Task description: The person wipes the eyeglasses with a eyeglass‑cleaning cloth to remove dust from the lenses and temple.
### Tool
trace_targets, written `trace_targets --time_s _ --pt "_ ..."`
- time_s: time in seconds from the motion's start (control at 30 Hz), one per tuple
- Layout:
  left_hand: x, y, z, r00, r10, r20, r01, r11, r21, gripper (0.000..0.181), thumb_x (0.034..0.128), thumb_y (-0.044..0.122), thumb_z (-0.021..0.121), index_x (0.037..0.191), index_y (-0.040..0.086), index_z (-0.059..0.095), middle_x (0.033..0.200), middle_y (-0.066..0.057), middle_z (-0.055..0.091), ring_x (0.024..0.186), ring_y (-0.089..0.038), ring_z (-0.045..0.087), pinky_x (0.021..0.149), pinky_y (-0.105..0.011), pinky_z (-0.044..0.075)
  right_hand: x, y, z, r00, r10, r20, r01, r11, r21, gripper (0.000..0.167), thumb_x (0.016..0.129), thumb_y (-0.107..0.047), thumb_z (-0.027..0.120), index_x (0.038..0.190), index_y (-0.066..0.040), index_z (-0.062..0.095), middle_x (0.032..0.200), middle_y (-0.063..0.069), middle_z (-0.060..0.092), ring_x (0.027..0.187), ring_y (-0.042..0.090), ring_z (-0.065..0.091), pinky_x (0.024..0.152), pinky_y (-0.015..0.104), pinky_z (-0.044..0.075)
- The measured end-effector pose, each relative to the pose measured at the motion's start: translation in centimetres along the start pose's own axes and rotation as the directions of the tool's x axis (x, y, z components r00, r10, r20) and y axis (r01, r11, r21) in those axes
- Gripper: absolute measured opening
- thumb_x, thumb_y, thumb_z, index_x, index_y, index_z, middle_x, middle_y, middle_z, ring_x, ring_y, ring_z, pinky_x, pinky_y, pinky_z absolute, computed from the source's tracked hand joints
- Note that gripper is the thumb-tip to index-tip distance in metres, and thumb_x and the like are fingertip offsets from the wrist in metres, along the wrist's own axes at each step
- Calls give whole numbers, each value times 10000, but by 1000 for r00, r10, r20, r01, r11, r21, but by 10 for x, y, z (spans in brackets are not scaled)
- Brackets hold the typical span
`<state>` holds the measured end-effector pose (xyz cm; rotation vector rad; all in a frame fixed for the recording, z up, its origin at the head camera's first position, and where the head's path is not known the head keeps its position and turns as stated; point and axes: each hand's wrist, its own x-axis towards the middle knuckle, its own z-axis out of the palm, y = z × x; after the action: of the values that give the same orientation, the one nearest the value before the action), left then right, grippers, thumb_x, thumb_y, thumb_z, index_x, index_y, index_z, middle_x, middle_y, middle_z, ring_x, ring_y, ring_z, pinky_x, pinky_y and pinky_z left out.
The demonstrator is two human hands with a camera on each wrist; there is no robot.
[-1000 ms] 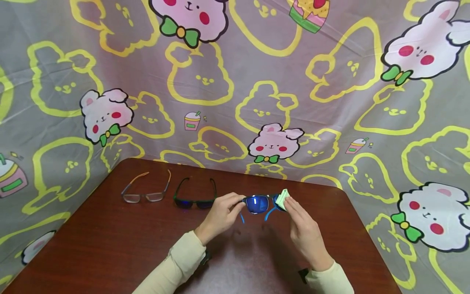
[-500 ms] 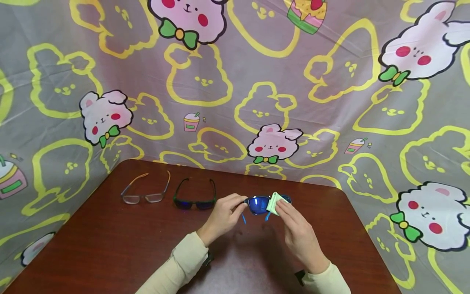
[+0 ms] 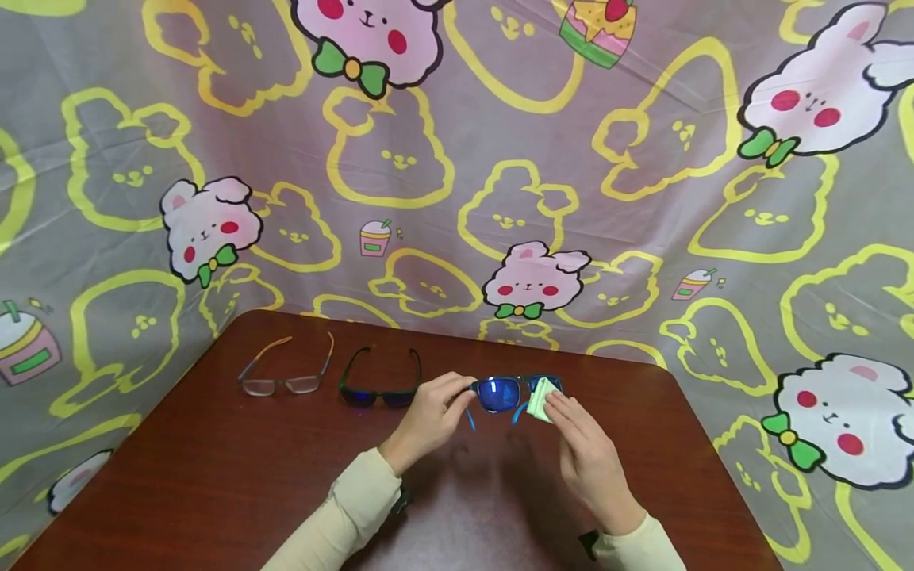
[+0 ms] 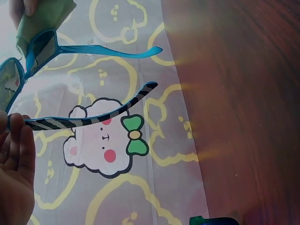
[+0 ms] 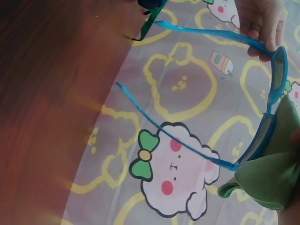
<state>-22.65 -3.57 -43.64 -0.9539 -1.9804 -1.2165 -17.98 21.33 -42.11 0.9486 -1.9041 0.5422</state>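
Blue-lensed sunglasses [image 3: 498, 394] are held up above the table, their blue temples pointing back toward the person. My left hand [image 3: 431, 412] pinches them at the corner of the frame by the left hinge; in the left wrist view that temple [image 4: 70, 123] has black and white stripes. A folded pale green cloth [image 3: 540, 399] is in my right hand [image 3: 591, 456], pressed against the front of the other lens. The right wrist view shows the cloth [image 5: 267, 173] bunched against the sunglasses' frame [image 5: 255, 140]. Most of the right fingers are hidden there.
Clear eyeglasses [image 3: 281, 386] with orange-tipped temples lie at the table's left. Dark sunglasses [image 3: 380, 396] with green edges lie beside them, close to my left hand. The brown table [image 3: 214, 468] meets a cartoon-printed curtain [image 3: 428, 143] behind and at the sides.
The cloth moved inward across the right-hand lens toward the bridge, then back outward and slightly down. My left hand keeps its hold on the sunglasses, which shift only slightly.
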Motion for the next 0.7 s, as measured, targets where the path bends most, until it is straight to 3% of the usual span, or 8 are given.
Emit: trace_targets --time_s 0.23,0.4,0.53,0.63,0.7 --pt "-1 2 1 999 19 25 -19 1000 -2 152 896 33 631 1040 23 678 909 -8 641 713 -46 538 603 -146 441 -4 3 -1 997 74 -22 -75 997 -28 349 1007 -101 367 1096 68 659 1130 187 644 1030 343 610 983 362 399" --pt "-3 5 4 999 22 39 -22 1000 8 157 903 48 625 1048 13 675 926 -20 641 758 -60 561 651 -158 456 -6 2 -3 986 166 0 -166 985 -40 376 1016 -145 351 1102 53 658 1144 172 643 1037 322 615 1006 284 368" --pt "-4 6 5 999 31 42 -31 999 11 165 902 49 627 1057 14 671 931 -21 640 745 -54 555 640 -159 453 -4 0 -4 977 211 24 -210 977 -34 253 935 16 480 1122 52 647 1159 179 634 1063 306 607 1016 239 341" --pt "-4 7 6 998 39 43 -40 999 12 161 906 60 624 1057 25 669 930 -12 636 725 -44 541 623 -153 444 -1 -2 -4 972 232 23 -231 973 -20 374 791 159 577 1142 47 641 1178 175 626 1084 294 599 1014 231 339" --pt "-5 8 7 998 41 43 -42 999 13 155 908 67 626 1052 31 669 929 -5 633 719 -42 535 614 -150 440 0 -4 -3 970 241 19 -241 970 -18 407 767 169 600 1151 40 640 1187 171 624 1088 291 598 1011 221 337"
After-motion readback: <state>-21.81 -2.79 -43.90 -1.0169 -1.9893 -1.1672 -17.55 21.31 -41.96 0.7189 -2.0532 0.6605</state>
